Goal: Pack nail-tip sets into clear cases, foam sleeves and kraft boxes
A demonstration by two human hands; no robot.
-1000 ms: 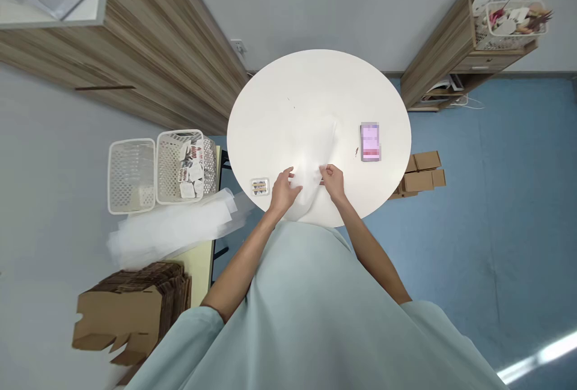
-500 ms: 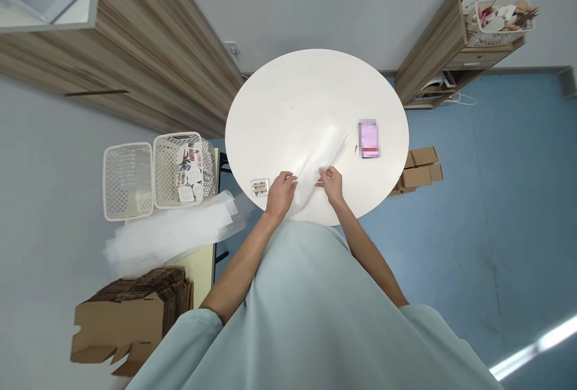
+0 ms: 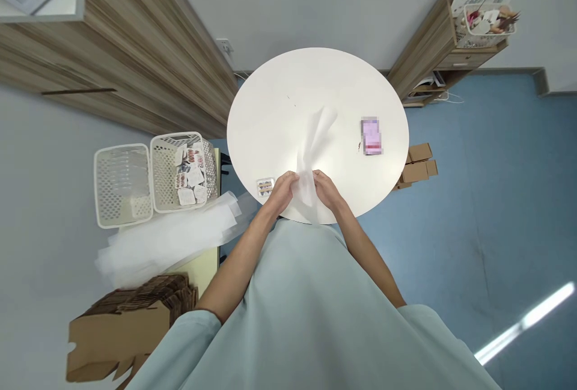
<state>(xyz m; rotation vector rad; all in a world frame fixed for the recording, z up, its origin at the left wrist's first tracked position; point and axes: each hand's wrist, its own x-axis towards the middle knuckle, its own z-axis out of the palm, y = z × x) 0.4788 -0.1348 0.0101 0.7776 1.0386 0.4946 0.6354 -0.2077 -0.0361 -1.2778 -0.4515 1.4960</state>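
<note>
Between my two hands is a thin, translucent white sheet of wrapping material (image 3: 308, 164), bunched and raised over the near part of the round white table (image 3: 270, 107). My left hand (image 3: 283, 189) pinches its left edge. On the other side, my right hand (image 3: 325, 188) grips the right edge with closed fingers. The sheet's far end sticks up and away from me. Just left of my left hand lies a small clear case (image 3: 265, 186) with small items in it. A pink package (image 3: 372, 136), blurred over, lies on the table's right side.
At left stand two white plastic baskets, one bare (image 3: 124, 164) and one with small packs (image 3: 178, 175). Near them lie a pile of white sheets (image 3: 166, 237) and stacked flat cardboard boxes (image 3: 119, 324). More cartons (image 3: 419, 164) are beyond the table's right edge.
The sheet has gone from lying slantwise on the table to being lifted and gathered upright between my hands. Both hands have closed on its edges, and the right has shifted slightly left.
</note>
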